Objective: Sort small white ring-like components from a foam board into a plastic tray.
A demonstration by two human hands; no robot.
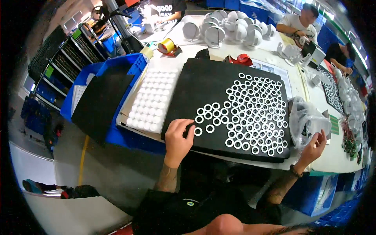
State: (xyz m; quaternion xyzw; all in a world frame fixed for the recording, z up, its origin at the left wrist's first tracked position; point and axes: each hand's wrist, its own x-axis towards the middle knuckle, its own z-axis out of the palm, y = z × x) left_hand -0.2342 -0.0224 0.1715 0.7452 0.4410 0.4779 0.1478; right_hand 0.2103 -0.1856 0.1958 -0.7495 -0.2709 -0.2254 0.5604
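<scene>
White rings with dark centres (250,113) lie in staggered rows over the right part of a black foam board (196,86). At the board's near left edge is my left hand (178,139), its fingers bent and a gap showing between thumb and forefinger. Its tips are beside the leftmost near ring (198,131); I see nothing held there. To the right of the board, my right hand (312,149) is raised by a clear plastic bag (305,119), fingers apart and nothing visible in them. What the bag holds is hard to make out.
Left of the board stands a tray of white round parts (150,102), with a blue crate (135,64) beyond. White rounded housings (215,35) crowd the table's far side. A red tape dispenser (243,59) touches the board's back area. A co-worker (303,25) sits at the far right.
</scene>
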